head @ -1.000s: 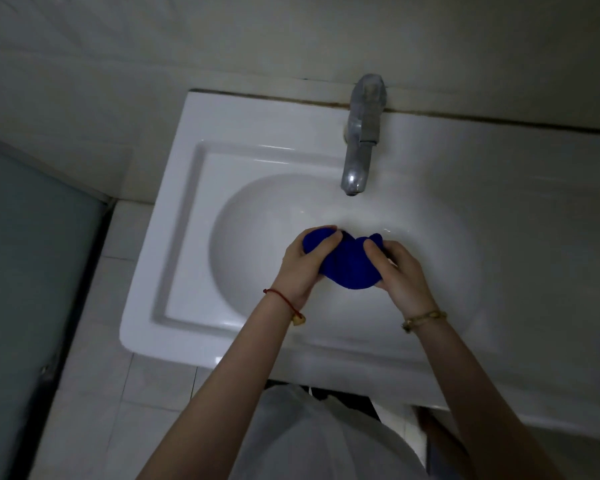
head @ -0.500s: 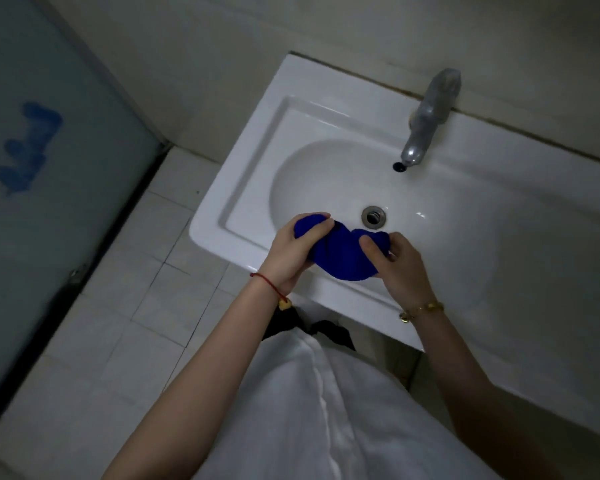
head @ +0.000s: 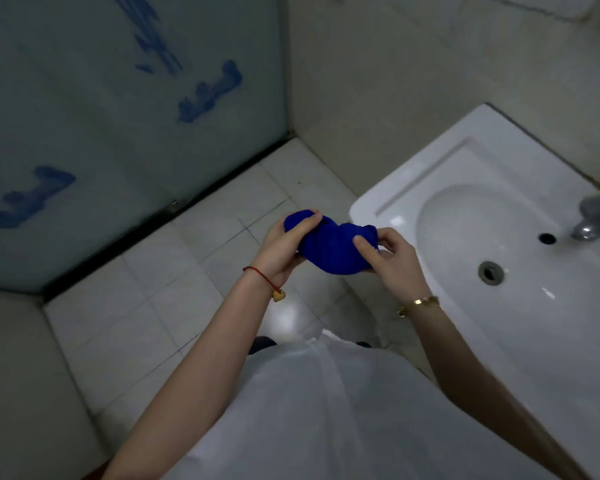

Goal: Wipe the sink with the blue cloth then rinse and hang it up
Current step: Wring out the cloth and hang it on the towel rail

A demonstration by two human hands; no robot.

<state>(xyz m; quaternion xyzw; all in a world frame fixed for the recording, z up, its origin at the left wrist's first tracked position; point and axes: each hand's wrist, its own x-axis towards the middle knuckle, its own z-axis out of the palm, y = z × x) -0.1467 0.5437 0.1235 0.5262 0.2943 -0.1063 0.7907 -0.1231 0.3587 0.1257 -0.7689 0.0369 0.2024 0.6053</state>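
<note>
Beside sink [head: 465, 161]: blue cloth [head: 333, 249] bunched crosswise between left hand [head: 281, 247], right hand [head: 392, 258].

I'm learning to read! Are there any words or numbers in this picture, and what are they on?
No words or numbers can be read here.
The frosted glass panel has blue marks, but they are too smeared to read as letters.
The sink, tap and blue cloth carry no visible label.
</note>
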